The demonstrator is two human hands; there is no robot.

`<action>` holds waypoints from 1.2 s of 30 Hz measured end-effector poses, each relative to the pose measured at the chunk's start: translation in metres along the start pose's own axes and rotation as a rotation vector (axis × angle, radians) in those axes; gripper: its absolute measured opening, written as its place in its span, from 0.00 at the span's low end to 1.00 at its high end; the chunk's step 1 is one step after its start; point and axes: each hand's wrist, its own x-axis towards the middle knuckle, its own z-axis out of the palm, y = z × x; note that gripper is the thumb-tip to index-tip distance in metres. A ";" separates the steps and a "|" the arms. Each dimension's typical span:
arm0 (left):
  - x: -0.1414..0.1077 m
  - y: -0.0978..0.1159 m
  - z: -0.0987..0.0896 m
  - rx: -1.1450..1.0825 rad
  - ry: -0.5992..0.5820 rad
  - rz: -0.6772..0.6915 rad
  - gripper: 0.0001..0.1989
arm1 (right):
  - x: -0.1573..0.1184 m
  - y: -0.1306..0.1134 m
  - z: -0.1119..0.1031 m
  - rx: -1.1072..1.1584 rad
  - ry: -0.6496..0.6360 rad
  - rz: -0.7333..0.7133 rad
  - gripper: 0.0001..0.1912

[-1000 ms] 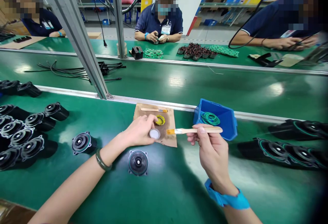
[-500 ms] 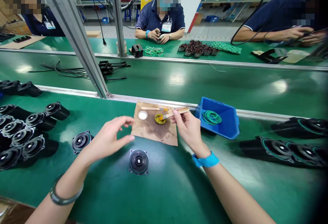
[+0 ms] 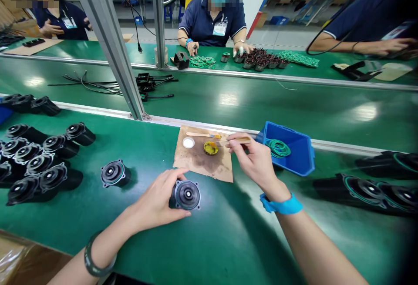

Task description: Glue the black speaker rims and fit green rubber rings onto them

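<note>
My left hand (image 3: 160, 200) curves around a round black motor housing (image 3: 187, 194) with corner lugs, which stands upright on the green table. Its thumb lies along the near side and its fingers reach round the far side. In my right hand (image 3: 256, 163) is a wooden-handled brush (image 3: 241, 140), pinched between thumb and fingers. The brush's tip, slightly blurred, is at a small pot of yellow grease (image 3: 210, 148). That pot sits on a stained cardboard sheet (image 3: 196, 163), along with a second brush (image 3: 200, 135) and a white round lid (image 3: 188, 142).
A blue bin (image 3: 302, 156) holding green rubber rings (image 3: 277, 148) stands beyond my right hand. One housing (image 3: 114, 174) stands to the left; several more crowd the far left (image 3: 48, 163) and right (image 3: 362, 189). A metal post (image 3: 111, 45) rises behind. Co-workers sit opposite.
My left hand has come down and right, from open above the table to around the motor housing. My right hand still holds the brush at the pot. The view has shifted slightly.
</note>
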 end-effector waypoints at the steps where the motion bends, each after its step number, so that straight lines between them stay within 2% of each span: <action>1: 0.001 -0.002 0.002 -0.008 0.025 0.010 0.42 | 0.000 0.000 -0.003 -0.009 -0.074 -0.062 0.12; 4: 0.001 -0.008 0.009 -0.033 0.098 0.029 0.41 | 0.002 0.002 -0.011 -0.051 -0.295 -0.220 0.12; 6: 0.001 -0.011 0.013 -0.050 0.133 0.045 0.40 | 0.003 0.003 -0.015 -0.085 -0.401 -0.251 0.12; 8: 0.000 -0.014 0.015 -0.063 0.155 0.057 0.40 | 0.004 0.002 -0.019 -0.117 -0.477 -0.276 0.12; 10: 0.000 -0.016 0.017 -0.076 0.166 0.058 0.40 | 0.005 -0.002 -0.022 -0.124 -0.489 -0.313 0.11; 12: 0.000 -0.017 0.018 -0.094 0.172 0.048 0.41 | 0.005 -0.007 -0.024 -0.110 -0.405 -0.325 0.10; 14: 0.000 -0.017 0.020 -0.115 0.182 0.035 0.41 | 0.002 -0.011 -0.024 -0.093 -0.286 -0.278 0.09; 17: -0.001 -0.016 0.022 -0.143 0.205 0.013 0.40 | -0.004 -0.009 -0.019 -0.043 -0.153 -0.087 0.11; 20: -0.001 -0.015 0.024 -0.159 0.219 -0.002 0.40 | -0.009 0.000 -0.012 0.079 -0.042 0.128 0.17; 22: -0.001 -0.014 0.025 -0.163 0.228 -0.008 0.39 | -0.010 0.006 -0.009 0.132 0.000 0.197 0.20; 28: -0.001 -0.014 0.025 -0.157 0.238 -0.010 0.37 | -0.004 0.008 -0.014 0.132 0.032 0.225 0.21; 32: -0.002 -0.015 0.025 -0.144 0.234 -0.011 0.38 | -0.005 -0.013 -0.020 0.209 0.185 0.225 0.18; 36: -0.003 -0.012 0.024 -0.142 0.232 -0.024 0.35 | -0.031 -0.041 -0.017 0.468 0.266 0.265 0.12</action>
